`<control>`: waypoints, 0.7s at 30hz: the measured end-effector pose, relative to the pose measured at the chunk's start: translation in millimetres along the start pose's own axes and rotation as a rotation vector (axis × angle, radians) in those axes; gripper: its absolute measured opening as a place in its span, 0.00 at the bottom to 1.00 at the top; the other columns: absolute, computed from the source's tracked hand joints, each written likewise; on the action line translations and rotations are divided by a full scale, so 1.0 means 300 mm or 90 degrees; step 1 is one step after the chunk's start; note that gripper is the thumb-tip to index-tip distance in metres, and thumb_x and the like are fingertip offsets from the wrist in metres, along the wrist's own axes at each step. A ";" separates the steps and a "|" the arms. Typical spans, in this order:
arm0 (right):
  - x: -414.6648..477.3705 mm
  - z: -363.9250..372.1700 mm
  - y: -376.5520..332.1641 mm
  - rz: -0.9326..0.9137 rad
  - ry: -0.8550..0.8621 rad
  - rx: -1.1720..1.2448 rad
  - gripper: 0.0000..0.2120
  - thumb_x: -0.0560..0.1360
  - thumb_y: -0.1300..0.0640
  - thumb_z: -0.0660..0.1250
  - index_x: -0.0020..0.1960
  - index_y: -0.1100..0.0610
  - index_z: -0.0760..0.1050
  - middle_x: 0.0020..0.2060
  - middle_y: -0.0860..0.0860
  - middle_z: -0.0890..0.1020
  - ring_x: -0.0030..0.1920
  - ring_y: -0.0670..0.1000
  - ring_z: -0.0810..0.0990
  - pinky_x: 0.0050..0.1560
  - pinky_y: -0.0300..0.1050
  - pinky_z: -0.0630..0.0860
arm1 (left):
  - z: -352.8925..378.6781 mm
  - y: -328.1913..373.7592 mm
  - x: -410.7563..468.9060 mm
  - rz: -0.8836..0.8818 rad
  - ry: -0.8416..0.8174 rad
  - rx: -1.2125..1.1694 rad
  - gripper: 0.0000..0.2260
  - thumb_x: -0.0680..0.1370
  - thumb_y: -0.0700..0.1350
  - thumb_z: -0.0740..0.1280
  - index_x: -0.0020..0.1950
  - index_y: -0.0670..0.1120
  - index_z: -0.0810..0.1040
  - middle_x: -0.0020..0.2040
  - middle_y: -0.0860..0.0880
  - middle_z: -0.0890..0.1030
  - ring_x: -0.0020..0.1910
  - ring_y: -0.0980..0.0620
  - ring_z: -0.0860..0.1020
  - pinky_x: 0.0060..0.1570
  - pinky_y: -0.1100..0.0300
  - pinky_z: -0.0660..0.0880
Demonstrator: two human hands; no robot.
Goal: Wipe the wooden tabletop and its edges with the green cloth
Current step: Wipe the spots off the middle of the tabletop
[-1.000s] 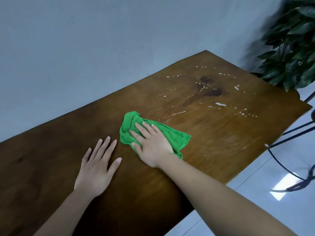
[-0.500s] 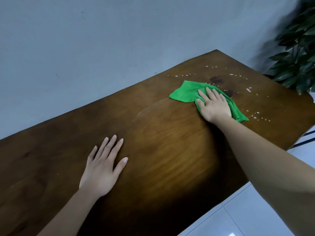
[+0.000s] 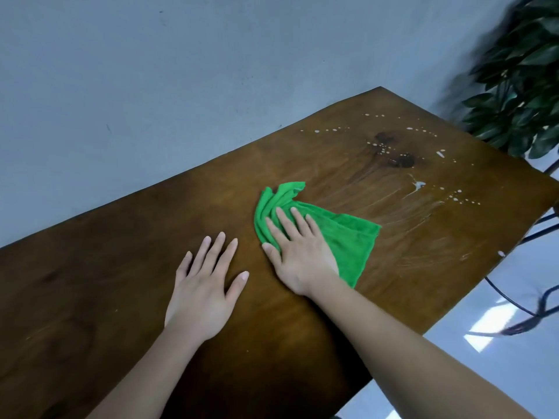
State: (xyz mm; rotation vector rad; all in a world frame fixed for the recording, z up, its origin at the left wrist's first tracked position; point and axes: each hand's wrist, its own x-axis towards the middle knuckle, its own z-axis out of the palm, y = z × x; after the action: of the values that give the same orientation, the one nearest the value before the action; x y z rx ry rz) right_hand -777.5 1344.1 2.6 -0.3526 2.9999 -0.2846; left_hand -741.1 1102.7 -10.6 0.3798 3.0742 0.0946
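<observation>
Green bunched cloth [image 3: 348, 237] lies under right hand [image 3: 302, 255], fingers [image 3: 284, 220] spread flat.

Both hands [image 3: 203, 293] [image 3: 299, 252] flat, fingers [image 3: 282, 217] extended

No legible text, label, brand or number anywhere; blurred right edge perhaps unreadable regardless

Cloth [image 3: 348, 237] on tabletop [image 3: 121, 267], plant [image 3: 520, 86] behind
</observation>
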 end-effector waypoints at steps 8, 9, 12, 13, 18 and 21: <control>0.325 -0.021 -0.029 -0.099 -0.016 0.018 0.31 0.89 0.35 0.37 0.91 0.40 0.46 0.91 0.46 0.45 0.90 0.52 0.40 0.88 0.57 0.39 | 0.006 0.011 0.078 -0.018 0.004 0.000 0.35 0.85 0.74 0.36 0.91 0.62 0.45 0.91 0.57 0.44 0.90 0.54 0.40 0.87 0.46 0.43; 0.368 -0.032 0.005 -0.097 -0.015 0.024 0.31 0.89 0.35 0.38 0.91 0.40 0.47 0.91 0.46 0.46 0.90 0.52 0.40 0.88 0.57 0.39 | 0.005 0.016 0.101 -0.023 0.005 -0.002 0.35 0.85 0.74 0.36 0.91 0.62 0.44 0.91 0.58 0.43 0.90 0.54 0.40 0.87 0.46 0.43; 0.490 -0.077 0.137 -0.079 -0.013 0.029 0.30 0.89 0.35 0.39 0.90 0.39 0.47 0.91 0.46 0.47 0.90 0.51 0.41 0.88 0.57 0.39 | 0.000 0.037 0.183 -0.042 0.002 -0.008 0.35 0.85 0.74 0.35 0.91 0.63 0.43 0.91 0.58 0.42 0.89 0.55 0.38 0.88 0.45 0.44; 0.528 -0.094 0.188 -0.071 -0.012 0.028 0.30 0.89 0.35 0.39 0.90 0.39 0.47 0.91 0.46 0.47 0.90 0.51 0.41 0.88 0.56 0.39 | -0.002 0.046 0.210 -0.050 0.000 -0.010 0.35 0.85 0.74 0.35 0.90 0.63 0.43 0.91 0.58 0.42 0.89 0.55 0.38 0.88 0.45 0.45; 0.693 -0.177 0.479 -0.023 -0.009 0.031 0.30 0.89 0.35 0.39 0.90 0.38 0.47 0.91 0.45 0.46 0.90 0.50 0.42 0.88 0.55 0.39 | -0.010 0.097 0.344 -0.093 -0.011 -0.014 0.36 0.84 0.75 0.33 0.90 0.64 0.41 0.91 0.59 0.40 0.89 0.55 0.36 0.89 0.44 0.44; 0.768 -0.219 0.655 0.005 0.001 0.021 0.30 0.89 0.35 0.39 0.90 0.38 0.47 0.91 0.45 0.46 0.90 0.50 0.43 0.88 0.55 0.41 | -0.016 0.136 0.434 -0.108 -0.012 -0.014 0.36 0.84 0.75 0.34 0.90 0.63 0.41 0.91 0.58 0.40 0.89 0.55 0.36 0.89 0.44 0.44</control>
State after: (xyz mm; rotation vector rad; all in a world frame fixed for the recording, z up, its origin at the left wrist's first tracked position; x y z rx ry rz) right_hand -1051.8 1488.2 8.6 -0.3371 2.9941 -0.3329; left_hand -857.7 1173.6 -7.6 0.1184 3.0686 0.1170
